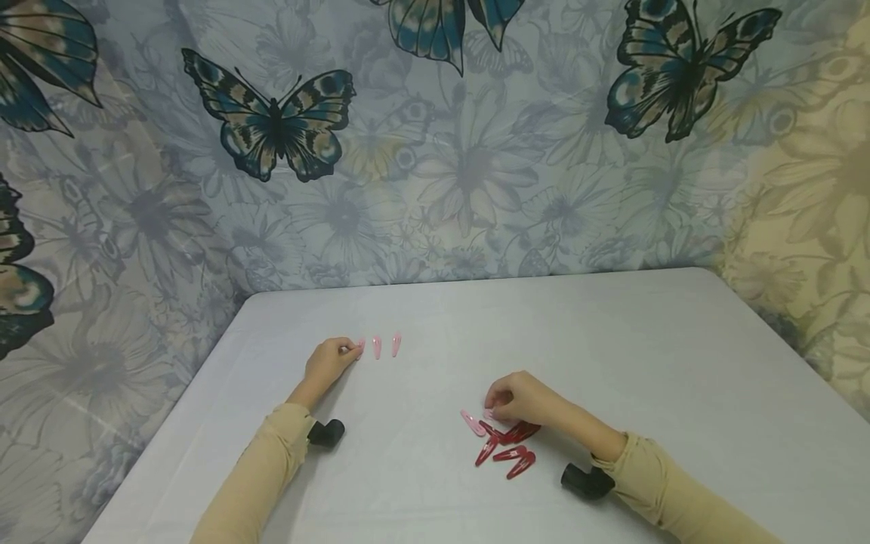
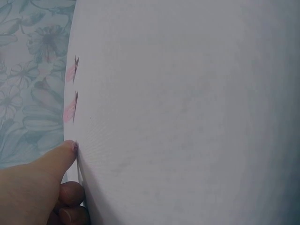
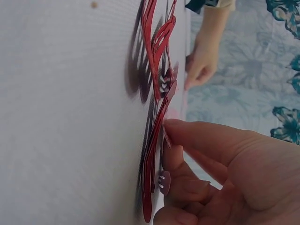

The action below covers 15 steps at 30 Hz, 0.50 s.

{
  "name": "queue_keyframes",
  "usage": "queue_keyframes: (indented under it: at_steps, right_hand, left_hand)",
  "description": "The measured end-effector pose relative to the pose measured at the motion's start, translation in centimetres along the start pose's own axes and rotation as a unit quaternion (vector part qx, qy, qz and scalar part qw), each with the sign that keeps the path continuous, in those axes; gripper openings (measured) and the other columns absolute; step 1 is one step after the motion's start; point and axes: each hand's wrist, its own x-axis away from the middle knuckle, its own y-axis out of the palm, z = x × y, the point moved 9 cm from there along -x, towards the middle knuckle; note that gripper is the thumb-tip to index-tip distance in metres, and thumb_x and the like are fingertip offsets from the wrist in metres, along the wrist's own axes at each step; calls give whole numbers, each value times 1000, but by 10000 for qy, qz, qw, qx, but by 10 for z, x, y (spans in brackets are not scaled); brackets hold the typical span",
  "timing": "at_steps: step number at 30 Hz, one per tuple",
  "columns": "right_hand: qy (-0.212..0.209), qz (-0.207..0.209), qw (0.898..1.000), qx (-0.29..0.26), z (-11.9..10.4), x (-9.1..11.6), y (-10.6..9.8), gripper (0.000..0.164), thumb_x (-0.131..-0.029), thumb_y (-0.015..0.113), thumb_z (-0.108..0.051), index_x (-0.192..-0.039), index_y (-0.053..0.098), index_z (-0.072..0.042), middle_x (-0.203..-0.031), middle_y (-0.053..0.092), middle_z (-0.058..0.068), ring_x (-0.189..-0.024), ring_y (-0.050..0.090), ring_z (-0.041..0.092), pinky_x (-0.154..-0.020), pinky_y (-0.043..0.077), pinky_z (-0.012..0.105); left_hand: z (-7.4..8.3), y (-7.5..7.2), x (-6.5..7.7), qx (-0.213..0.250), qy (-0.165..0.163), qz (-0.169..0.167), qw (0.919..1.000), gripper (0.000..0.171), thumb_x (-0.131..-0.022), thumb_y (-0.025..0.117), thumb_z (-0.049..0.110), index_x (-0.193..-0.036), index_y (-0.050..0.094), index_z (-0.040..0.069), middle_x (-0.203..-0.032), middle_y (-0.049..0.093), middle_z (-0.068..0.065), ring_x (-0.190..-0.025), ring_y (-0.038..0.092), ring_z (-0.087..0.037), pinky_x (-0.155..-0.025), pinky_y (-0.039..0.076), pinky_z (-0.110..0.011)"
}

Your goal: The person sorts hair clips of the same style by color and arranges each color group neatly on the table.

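At the row's left end my left hand point(image 1: 331, 361) pinches a pink snap hair clip point(image 1: 361, 346) by its edge, thumb and fingertip together close to the tabletop. Just right of it lie two more pink clips, a middle one point(image 1: 377, 347) and a right one point(image 1: 396, 344), upright in the head view. Over a small pile, my right hand point(image 1: 526, 397) holds a pink clip point(image 3: 167, 133) between thumb and finger, mostly covered by them. Red hair clips point(image 1: 521, 465) lie under and in front of that hand, several overlapping. Another pink clip point(image 1: 473, 423) rests at the pile's left side.
Everything lies on a white-covered table point(image 1: 612, 340). Behind it hangs a floral cloth point(image 1: 469, 166) with large butterflies. Black wrist devices, one on the left point(image 1: 326, 434) and one on the right point(image 1: 587, 481), sit beside the beige sleeves.
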Motion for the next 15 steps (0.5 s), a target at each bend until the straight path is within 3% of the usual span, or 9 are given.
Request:
queue_keyframes:
  at_steps: [6, 15]
  right_hand:
    - [-1, -6, 10000, -22, -1, 1, -1, 9, -78, 67, -5, -75, 65, -13, -61, 48, -6, -55, 44, 9, -48, 39, 23]
    - [-3, 240, 9996, -146, -1, 0, -12, 8, -80, 65, -7, -86, 64, -12, -58, 48, -4, -49, 42, 9, -43, 36, 23]
  left_hand:
    - [-1, 2, -1, -32, -19, -6, 10000, 19, -82, 65, 27, -77, 66, 9, -54, 41, 2, -52, 34, -14, -47, 28, -29]
    - [-1, 2, -2, -43, -79, -12, 10000, 19, -82, 65, 27, -77, 66, 10, -54, 43, 2, -52, 34, -15, -49, 29, -29]
